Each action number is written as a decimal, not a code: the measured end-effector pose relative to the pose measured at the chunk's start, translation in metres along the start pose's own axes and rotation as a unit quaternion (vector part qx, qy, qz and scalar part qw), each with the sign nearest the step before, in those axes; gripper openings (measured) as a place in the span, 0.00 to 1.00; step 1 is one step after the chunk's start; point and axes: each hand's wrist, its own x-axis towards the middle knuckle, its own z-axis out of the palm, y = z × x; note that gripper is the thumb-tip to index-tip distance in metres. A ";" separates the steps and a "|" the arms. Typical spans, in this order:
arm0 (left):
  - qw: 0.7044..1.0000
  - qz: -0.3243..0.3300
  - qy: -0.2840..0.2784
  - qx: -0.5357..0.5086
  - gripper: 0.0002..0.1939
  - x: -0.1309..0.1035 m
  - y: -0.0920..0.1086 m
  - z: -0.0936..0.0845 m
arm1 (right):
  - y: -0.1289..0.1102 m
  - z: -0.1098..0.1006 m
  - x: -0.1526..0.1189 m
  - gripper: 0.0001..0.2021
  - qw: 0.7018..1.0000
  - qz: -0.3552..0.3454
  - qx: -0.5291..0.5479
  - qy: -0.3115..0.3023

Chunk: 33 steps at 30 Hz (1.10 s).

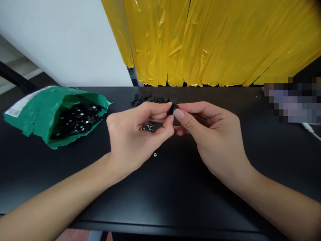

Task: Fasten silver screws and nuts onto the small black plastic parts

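**Four Single Items, Three Uncounted Groups**

One green plastic bag [42, 110], one held black piece [172, 109], one small metal ring [154, 154], one white cable [311, 129]. Bagged black parts [80, 117], loose black parts [160, 100] and silvery pieces [149, 127]: several each, too overlapped or hidden to count.

L hand [141, 134] and R hand [213, 134] meet mid-view, thumbs and index fingers pinched tip to tip, both forearms angling in from the lower corners.
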 end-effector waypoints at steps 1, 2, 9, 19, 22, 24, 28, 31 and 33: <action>1.000 -0.004 0.002 0.005 0.10 -0.001 0.001 0.001 | 0.001 0.000 -0.001 0.03 0.999 -0.017 -0.028 0.006; 1.000 -0.009 0.002 0.011 0.10 -0.001 0.003 0.001 | 0.001 0.000 -0.003 0.02 0.997 -0.044 -0.063 0.012; 1.000 -0.015 0.013 -0.003 0.14 -0.008 0.006 -0.004 | 0.004 -0.005 -0.005 0.08 0.854 -0.369 -0.366 0.024; 0.996 -0.080 0.027 0.003 0.08 -0.002 0.008 0.001 | 0.005 0.003 0.000 0.03 0.938 -0.217 -0.271 0.007; 0.998 -0.059 0.018 0.031 0.08 -0.003 0.005 0.001 | 0.003 0.006 -0.002 0.01 0.982 -0.113 -0.148 0.020; 0.998 -0.034 0.015 0.045 0.08 -0.004 0.003 0.002 | 0.002 0.006 -0.002 0.02 0.988 -0.089 -0.120 0.028; 0.998 -0.031 0.008 0.055 0.06 -0.006 0.003 0.003 | 0.001 0.002 -0.003 0.05 0.964 -0.169 -0.202 0.029; 0.998 -0.040 0.015 0.044 0.07 -0.006 0.009 0.003 | 0.002 -0.002 -0.006 0.07 0.904 -0.282 -0.319 0.026; 0.998 -0.038 0.025 0.032 0.09 -0.007 0.012 0.002 | 0.005 -0.005 -0.006 0.08 0.864 -0.341 -0.370 0.022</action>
